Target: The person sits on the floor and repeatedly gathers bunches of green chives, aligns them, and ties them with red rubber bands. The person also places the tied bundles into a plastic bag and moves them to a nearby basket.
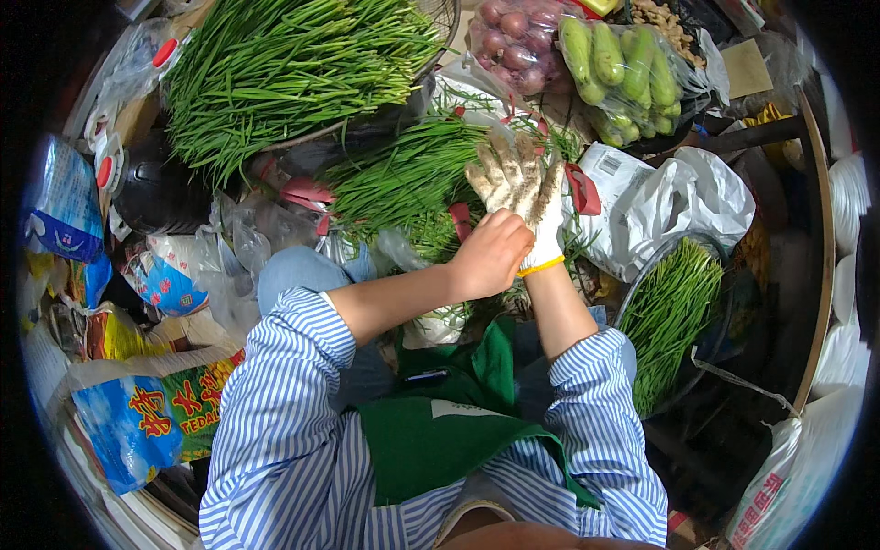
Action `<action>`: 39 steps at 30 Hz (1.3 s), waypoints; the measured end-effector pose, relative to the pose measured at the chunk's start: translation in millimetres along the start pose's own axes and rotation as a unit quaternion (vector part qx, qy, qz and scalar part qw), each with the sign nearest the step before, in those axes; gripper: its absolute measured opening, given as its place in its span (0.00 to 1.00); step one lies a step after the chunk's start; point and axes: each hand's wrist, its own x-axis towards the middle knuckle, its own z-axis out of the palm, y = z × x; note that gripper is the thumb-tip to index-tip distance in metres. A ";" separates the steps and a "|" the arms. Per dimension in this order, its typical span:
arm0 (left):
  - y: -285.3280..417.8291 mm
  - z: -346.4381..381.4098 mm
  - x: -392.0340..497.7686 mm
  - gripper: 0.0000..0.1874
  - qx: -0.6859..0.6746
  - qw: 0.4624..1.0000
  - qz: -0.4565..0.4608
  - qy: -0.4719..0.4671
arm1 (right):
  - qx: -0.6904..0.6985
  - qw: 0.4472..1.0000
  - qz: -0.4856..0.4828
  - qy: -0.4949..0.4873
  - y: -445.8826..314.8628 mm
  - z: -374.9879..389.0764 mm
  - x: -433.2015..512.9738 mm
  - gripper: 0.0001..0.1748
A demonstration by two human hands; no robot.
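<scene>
A soiled white work glove with a yellow-edged cuff covers my right hand, whose fingers are spread. My bare left hand crosses over and pinches the glove near its cuff at the wrist. Beneath and beyond the gloved hand lies a pile of garlic chives. Red ties lie around this pile, one just right of the glove. Part of the pile is hidden by my hands.
More chives heap over a large basket at upper left. A smaller basket of chives stands by my right knee. Bagged red onions, bagged green gourds and a white plastic bag lie beyond, right.
</scene>
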 end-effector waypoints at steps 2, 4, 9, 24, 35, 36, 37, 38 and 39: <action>1.0 3.2 -2.0 0.05 -0.010 1.000 0.005 -0.007 | 0.027 1.000 -0.004 -0.001 -0.5 -8.3 -0.6 0.34; -2.8 1.3 -3.6 0.04 -0.063 0.997 0.011 -0.042 | -0.029 0.999 -0.012 0.006 -4.5 -3.3 -1.6 0.28; -37.2 12.5 -18.6 0.09 -0.067 0.989 -0.028 -0.129 | -0.092 0.994 -0.065 -0.007 -79.8 -68.5 22.7 0.04; -183.8 -16.7 33.4 0.23 0.234 0.958 -0.169 0.006 | -0.854 0.512 0.089 0.007 -101.0 -181.7 101.9 0.34; -281.2 30.9 55.0 0.23 0.327 0.933 -0.148 0.011 | -0.798 0.592 0.016 -0.111 -45.0 -169.4 159.9 0.34; -267.2 26.7 54.1 0.21 0.322 0.939 -0.120 0.024 | -0.839 0.517 0.028 -0.168 -43.5 -159.5 157.5 0.41; -260.9 21.8 50.0 0.21 0.318 0.946 -0.067 0.013 | -0.881 0.434 -0.017 -0.189 -35.5 -160.0 149.6 0.48; -255.6 20.7 45.3 0.21 0.288 0.955 -0.067 -0.024 | -0.888 0.412 -0.001 -0.204 -35.3 -160.5 147.1 0.49; -251.9 20.6 41.3 0.21 0.257 0.962 -0.066 -0.057 | -0.895 0.387 0.013 -0.221 -38.8 -158.8 145.5 0.51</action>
